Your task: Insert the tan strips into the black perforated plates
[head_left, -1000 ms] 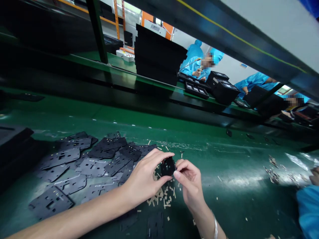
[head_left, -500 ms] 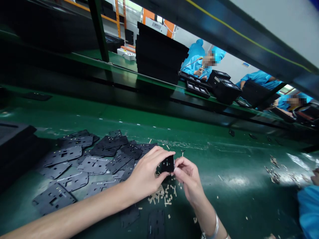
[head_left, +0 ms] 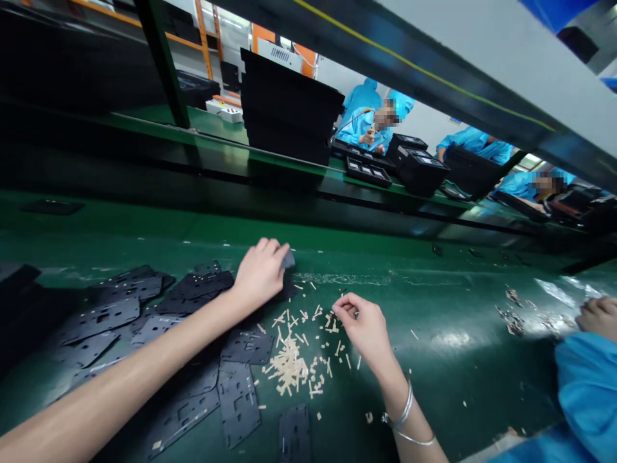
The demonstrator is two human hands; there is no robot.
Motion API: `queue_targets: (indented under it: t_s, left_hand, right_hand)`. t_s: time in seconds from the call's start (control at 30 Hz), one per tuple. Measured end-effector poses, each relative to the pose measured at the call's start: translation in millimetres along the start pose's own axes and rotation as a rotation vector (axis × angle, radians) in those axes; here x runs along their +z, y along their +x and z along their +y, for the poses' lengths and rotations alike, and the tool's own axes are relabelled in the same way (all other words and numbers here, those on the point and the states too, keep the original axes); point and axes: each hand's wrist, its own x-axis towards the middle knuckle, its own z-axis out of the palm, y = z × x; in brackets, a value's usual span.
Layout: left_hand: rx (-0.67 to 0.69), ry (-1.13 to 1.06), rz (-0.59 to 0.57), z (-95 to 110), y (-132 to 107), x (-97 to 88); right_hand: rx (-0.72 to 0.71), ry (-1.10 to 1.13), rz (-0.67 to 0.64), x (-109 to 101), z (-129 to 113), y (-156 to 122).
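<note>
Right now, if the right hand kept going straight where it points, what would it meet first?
The right hand would probably meet the pale offcuts on the green belt first, if it stays low. Higher up, the left hand pinching a small dark piece is next; depth is hard to judge.

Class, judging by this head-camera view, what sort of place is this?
Probably a factory production line: a long green conveyor belt, piles of black punched sheets, and workers in blue hooded gowns.

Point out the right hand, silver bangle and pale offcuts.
right hand (head_left: 362, 325), head view, back of hand.
silver bangle (head_left: 405, 406), head view, band at wrist.
pale offcuts (head_left: 288, 366), head view, middle of pile.
</note>
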Motion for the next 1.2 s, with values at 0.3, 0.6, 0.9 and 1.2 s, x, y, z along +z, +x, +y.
queue_targets:
  t_s: [0.3, 0.6, 0.9, 1.2]
  left_hand:
    - [0.057, -0.152, 0.100, -2, -2, -2.3]
    - [-0.031, -0.748, -0.173, 47, -50, -3.3]
    - [-0.139, -1.119, -0.446, 55, -55, 6.9]
    - [0.073, -0.893, -0.415, 61, -65, 13.8]
  right_hand:
    - [-0.031, -0.330, -0.190, 3, 10, 0]
    - [0.022, 0.044, -0.265, 3, 5, 2]
    - [0.096, 0.535, -0.324, 8, -11, -5]
    - [0.067, 0.472, -0.005, -5, 3, 3]
